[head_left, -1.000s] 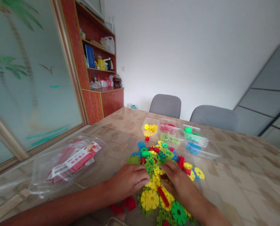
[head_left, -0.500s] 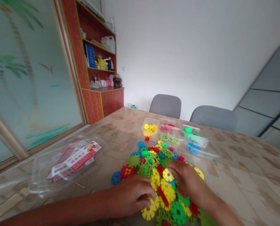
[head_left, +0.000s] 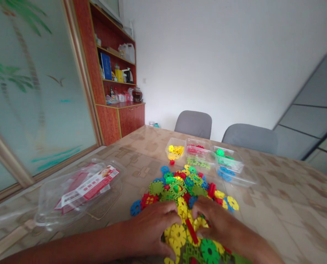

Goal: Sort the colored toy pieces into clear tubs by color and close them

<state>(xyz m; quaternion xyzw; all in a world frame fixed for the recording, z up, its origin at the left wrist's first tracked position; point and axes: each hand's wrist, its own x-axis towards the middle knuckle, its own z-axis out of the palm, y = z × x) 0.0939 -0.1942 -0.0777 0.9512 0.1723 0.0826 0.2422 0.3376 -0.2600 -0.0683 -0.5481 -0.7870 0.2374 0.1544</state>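
A pile of plastic interlocking pieces lies on the table in front of me. My left hand [head_left: 159, 223] is at its near left side, thumb and fingers spread around yellow notched discs [head_left: 177, 234]. Across from it, my right hand [head_left: 214, 222] has thumb and fingers apart over more yellow discs [head_left: 200, 222]; whether it grips one is partly hidden. Between the hands lies a red stick-like piece [head_left: 191, 231]. A green notched disc [head_left: 209, 251] is below my right hand. Olive-green square pieces [head_left: 156, 187] and a blue disc [head_left: 135, 208] lie at the left of the pile.
Beyond the pile stand clear plastic boxes: one with yellow pieces [head_left: 177, 150], one with red pieces [head_left: 195, 148], one with green pieces [head_left: 224, 157]. Blue pieces [head_left: 224, 173] sit in another. Clear packaging [head_left: 53, 200] with a printed label lies left. Two grey chairs [head_left: 193, 124] are behind the table.
My right hand has drawn back toward me, and the yellow disc seen near its fingers is no longer visible there. My left hand has spread its fingers wider over the yellow discs.
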